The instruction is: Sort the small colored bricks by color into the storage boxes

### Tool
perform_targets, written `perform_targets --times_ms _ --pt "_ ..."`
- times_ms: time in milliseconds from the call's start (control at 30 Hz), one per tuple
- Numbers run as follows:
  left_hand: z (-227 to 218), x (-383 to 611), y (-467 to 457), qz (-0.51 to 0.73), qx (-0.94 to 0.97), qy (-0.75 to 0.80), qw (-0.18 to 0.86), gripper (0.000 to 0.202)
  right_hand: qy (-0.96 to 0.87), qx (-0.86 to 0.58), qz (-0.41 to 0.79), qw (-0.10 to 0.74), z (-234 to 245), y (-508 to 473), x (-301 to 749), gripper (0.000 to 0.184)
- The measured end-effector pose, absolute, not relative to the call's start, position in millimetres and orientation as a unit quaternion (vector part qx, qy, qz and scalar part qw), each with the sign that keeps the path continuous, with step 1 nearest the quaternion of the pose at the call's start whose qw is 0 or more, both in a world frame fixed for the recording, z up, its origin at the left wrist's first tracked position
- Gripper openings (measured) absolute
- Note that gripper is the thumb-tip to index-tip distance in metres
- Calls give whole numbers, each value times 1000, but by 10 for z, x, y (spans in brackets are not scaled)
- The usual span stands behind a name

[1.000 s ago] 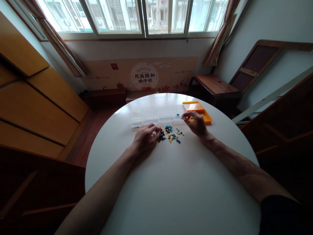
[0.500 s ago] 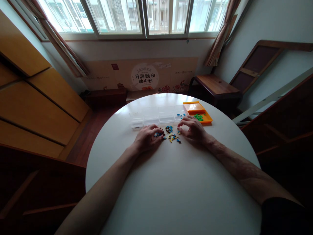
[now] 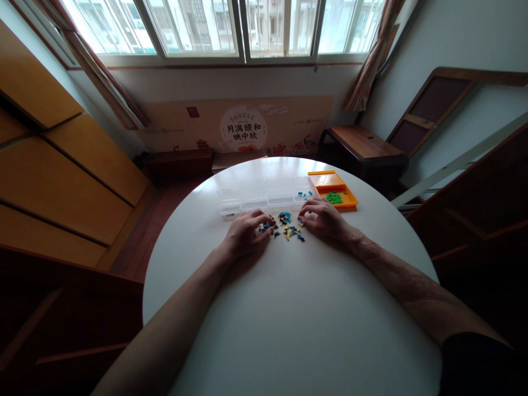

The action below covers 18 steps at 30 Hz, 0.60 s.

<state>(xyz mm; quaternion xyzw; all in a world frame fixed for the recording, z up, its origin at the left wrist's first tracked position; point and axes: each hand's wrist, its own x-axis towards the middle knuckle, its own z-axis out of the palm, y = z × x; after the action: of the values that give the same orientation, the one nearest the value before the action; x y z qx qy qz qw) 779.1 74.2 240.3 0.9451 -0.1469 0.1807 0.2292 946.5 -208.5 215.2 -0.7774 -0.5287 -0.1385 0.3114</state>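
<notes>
Head view. Round white bench [image 3: 289, 319]: the whole near half is bare, with open room on both sides of the forearms. Clear compartment box [image 3: 253, 193] lies close to the far rim. Orange tray [image 3: 330, 181] sits just right of it, near the far-right rim, with green pieces [image 3: 334, 198] inside. Pile of small coloured pieces [image 3: 287, 226] lies just in front of the box, between the hands. Left hand [image 3: 247, 234] rests palm down, fingers curled onto the pile's left edge. Right hand [image 3: 325, 220] rests at the pile's right edge, fingers bent. Cannot tell whether either hand pinches a piece.

Against a second ago: the right hand has come down from the tray to the pile, and the green pieces are uncovered. The left hand has barely shifted.
</notes>
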Motion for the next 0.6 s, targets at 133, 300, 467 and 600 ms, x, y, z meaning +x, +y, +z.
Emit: perform_targets --times_ms 133,300,467,600 --pt "2407 7774 753 177 950 -128 221 19 -529 -775 -133 319 2128 -2087 9497 8" --pt "2418 7771 737 189 954 -107 209 12 -523 -772 -133 335 2130 -2089 9490 10" --pt "2422 7769 738 190 951 -108 220 17 -468 -781 -196 364 2213 -2076 9487 11" --pt "2403 7772 736 194 952 -101 216 16 -381 -800 -279 370 2236 -2078 9589 16"
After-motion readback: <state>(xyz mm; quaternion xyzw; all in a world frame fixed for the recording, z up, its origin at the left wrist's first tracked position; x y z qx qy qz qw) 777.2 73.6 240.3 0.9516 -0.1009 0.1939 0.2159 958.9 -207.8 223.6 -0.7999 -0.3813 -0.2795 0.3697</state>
